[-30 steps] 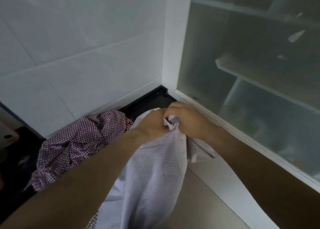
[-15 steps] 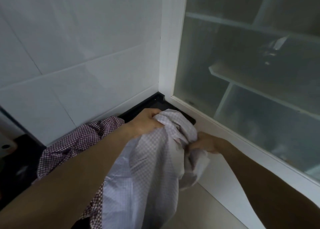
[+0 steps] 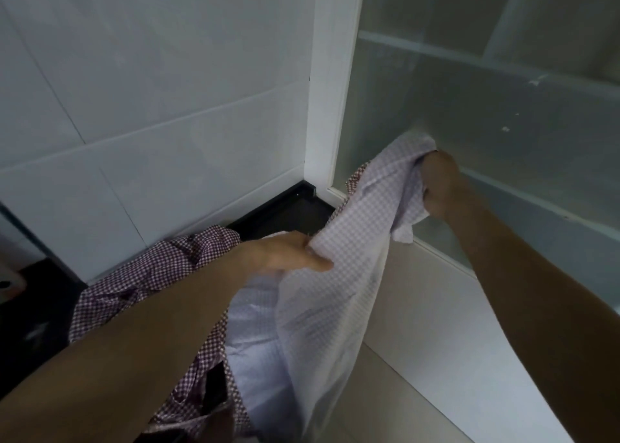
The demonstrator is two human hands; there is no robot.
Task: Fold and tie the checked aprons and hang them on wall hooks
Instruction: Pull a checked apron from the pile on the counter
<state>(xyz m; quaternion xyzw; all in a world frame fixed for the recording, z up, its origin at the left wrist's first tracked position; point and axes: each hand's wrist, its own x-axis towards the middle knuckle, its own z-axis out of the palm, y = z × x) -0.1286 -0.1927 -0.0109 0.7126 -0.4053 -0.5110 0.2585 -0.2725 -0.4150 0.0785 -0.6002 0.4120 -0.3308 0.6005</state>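
Note:
A pale lilac checked apron (image 3: 339, 285) hangs stretched between my two hands in front of the cabinet. My right hand (image 3: 441, 187) grips its bunched upper end, raised against the frosted glass door. My left hand (image 3: 285, 254) pinches the cloth lower down, thumb on top of the fabric. A darker maroon checked apron (image 3: 141, 281) lies crumpled on the black counter (image 3: 30, 338) under my left forearm. No wall hook is in sight.
White wall tiles (image 3: 151, 90) fill the left and back. A white frame post (image 3: 330, 90) and a frosted glass cabinet door (image 3: 486, 107) with shelves behind it stand on the right. A beige floor (image 3: 402, 392) shows below.
My hands were together on the bunched apron. Now the right hand has drawn its end up and to the right against the glass door, and the cloth is spread out between the hands.

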